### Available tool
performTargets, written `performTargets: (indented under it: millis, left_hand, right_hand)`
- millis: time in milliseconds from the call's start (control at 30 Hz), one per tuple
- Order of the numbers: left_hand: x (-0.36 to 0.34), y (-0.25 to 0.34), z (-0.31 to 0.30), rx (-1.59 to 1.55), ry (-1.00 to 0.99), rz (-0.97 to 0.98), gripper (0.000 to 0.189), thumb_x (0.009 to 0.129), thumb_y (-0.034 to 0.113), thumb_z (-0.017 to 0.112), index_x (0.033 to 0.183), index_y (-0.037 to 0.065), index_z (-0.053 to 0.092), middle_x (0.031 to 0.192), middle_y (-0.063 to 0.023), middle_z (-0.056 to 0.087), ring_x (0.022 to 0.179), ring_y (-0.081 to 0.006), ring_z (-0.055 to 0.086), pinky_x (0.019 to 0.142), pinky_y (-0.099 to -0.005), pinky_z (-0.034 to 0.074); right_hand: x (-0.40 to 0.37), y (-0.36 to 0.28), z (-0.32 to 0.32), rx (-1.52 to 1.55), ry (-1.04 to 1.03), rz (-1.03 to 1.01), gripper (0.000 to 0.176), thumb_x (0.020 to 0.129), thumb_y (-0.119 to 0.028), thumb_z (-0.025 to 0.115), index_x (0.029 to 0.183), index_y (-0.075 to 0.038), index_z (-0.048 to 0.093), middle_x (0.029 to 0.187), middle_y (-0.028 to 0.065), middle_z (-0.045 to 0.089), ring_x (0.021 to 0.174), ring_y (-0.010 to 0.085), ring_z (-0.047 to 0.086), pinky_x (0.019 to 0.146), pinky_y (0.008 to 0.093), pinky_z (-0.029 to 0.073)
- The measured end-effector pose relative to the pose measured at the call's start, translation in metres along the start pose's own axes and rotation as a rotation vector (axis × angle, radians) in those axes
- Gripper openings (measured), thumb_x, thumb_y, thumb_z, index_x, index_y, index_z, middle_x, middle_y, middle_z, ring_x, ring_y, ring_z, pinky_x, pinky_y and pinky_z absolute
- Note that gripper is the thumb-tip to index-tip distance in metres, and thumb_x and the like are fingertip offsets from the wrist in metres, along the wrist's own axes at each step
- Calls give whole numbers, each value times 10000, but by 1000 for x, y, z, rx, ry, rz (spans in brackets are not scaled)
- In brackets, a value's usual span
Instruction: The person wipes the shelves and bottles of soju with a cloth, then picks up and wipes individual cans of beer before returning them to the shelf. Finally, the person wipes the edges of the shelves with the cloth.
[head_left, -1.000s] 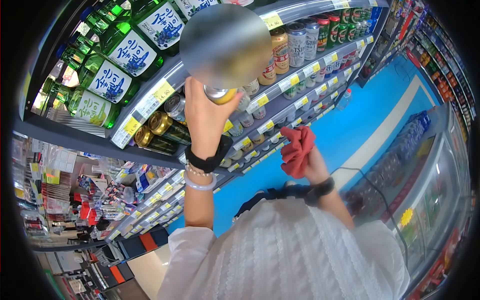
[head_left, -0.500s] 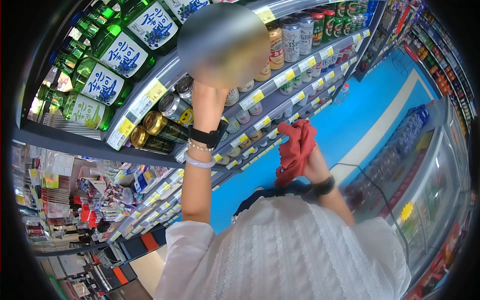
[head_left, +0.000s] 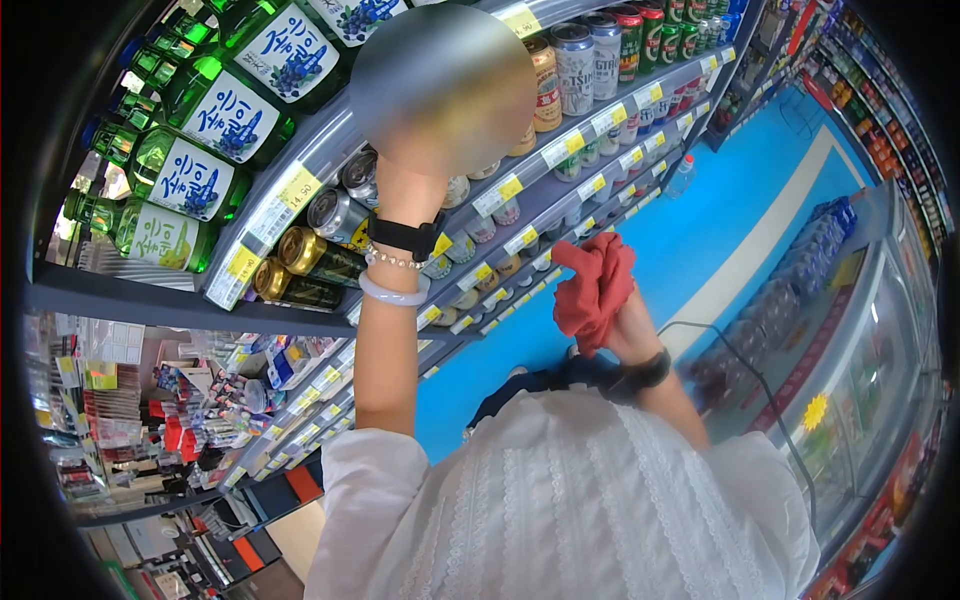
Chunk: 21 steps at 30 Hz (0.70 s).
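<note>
My right hand (head_left: 637, 330) holds a crumpled red cloth (head_left: 594, 290) over the aisle, its fingers mostly behind the folds. On the left, my left hand (head_left: 412, 172) is stretched up to the drinks shelf, at the row of cans. A round blur covers its fingers and whatever they touch. Nearest to it are silver cans (head_left: 335, 212) on one side and a tan can (head_left: 544, 85) on the other. Gold-topped dark cans (head_left: 305, 250) lie lower left, by the shelf's end.
Green bottles with white labels (head_left: 235, 117) fill the shelf at upper left. Price tags run along the shelf edge (head_left: 272, 222). At right stands a glass-topped freezer (head_left: 850, 370), with wrapped bottle packs (head_left: 770, 300) beside it. A clear bottle (head_left: 681, 177) stands on the blue floor.
The red cloth's hanging end has come up, and it is now bunched more tightly in my right hand. My left hand stays at the can shelf, with only a slight shift.
</note>
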<state>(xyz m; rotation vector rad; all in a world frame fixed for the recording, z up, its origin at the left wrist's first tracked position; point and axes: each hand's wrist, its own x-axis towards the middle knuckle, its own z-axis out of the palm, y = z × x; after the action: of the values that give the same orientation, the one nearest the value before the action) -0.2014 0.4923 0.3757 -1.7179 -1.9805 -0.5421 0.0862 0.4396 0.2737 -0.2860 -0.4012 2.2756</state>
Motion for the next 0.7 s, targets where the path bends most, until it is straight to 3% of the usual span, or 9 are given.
performTargets:
  millis: [100,333,433,500,567,600,633,667,700]
  left_hand:
    - [1,3,4,106,30,-11,576,818,120,717,1265,-154,479,1243,-319,558,1175,-456,543,1072,-501,388]
    - [4,5,0,254,-58,-39,632,771,165,788,1281,-91,516,1291,-263,546,1174,-410,557,985,-464,463]
    - [-12,28,-22,186,197,26,493,819,77,723,1266,-39,551,1229,-217,575,1137,-382,561,977,-459,443]
    - [-38,59,-38,-198,149,-3,423,857,78,679,1259,4,570,1220,-186,581,1140,-358,544,990,-458,416]
    - [-72,81,-37,-641,4,118,391,906,160,635,1274,48,562,1178,-154,584,1121,-353,544,977,-443,409]
    - [-91,89,-27,-981,-149,80,418,945,238,642,1291,22,551,1223,-152,594,1180,-320,557,1034,-416,396]
    - [-111,104,-20,-1420,-301,-119,458,979,298,629,1310,-5,540,1312,-128,575,1232,-249,548,1061,-396,396]
    - [-127,106,1,-1420,-302,-121,458,979,298,629,1310,-5,540,1312,-128,575,1232,-249,548,1061,-396,396]
    - [-144,106,26,-1691,-519,-153,471,980,315,633,1309,-12,547,1311,-125,576,1226,-219,547,1047,-380,412]
  right_hand:
    - [1,-1,-6,-8,23,-4,264,1065,-262,447,1229,-65,507,1079,81,638,899,210,662,757,353,569]
    - [-4,-11,2,-104,-27,-17,348,1060,-314,443,1289,-56,494,1178,93,629,1011,213,650,853,364,552]
    - [-5,-18,4,-128,16,-34,399,1058,-334,423,1342,-58,473,1260,113,599,1054,239,639,879,387,543]
    - [-9,-26,12,-166,26,-72,440,1054,-335,407,1394,-57,442,1344,136,555,1126,270,613,918,410,527]
    - [-9,-37,12,-137,-29,-80,452,1051,-331,407,1409,-56,427,1363,138,545,1151,278,601,939,416,516]
    - [-9,-41,12,-106,-94,-87,465,1048,-328,407,1425,-56,412,1382,140,536,1176,287,590,959,421,505]
    - [-12,-44,12,-396,6,-158,518,1050,-343,382,1466,-34,358,1457,167,473,1287,323,515,1059,456,442]
    - [-9,-44,12,-395,7,-157,518,1050,-343,382,1466,-34,358,1457,167,473,1287,323,515,1059,456,442]
    - [-2,-45,11,-141,-202,-191,541,1050,-350,370,1480,-23,332,1490,177,433,1326,338,476,1097,468,405]
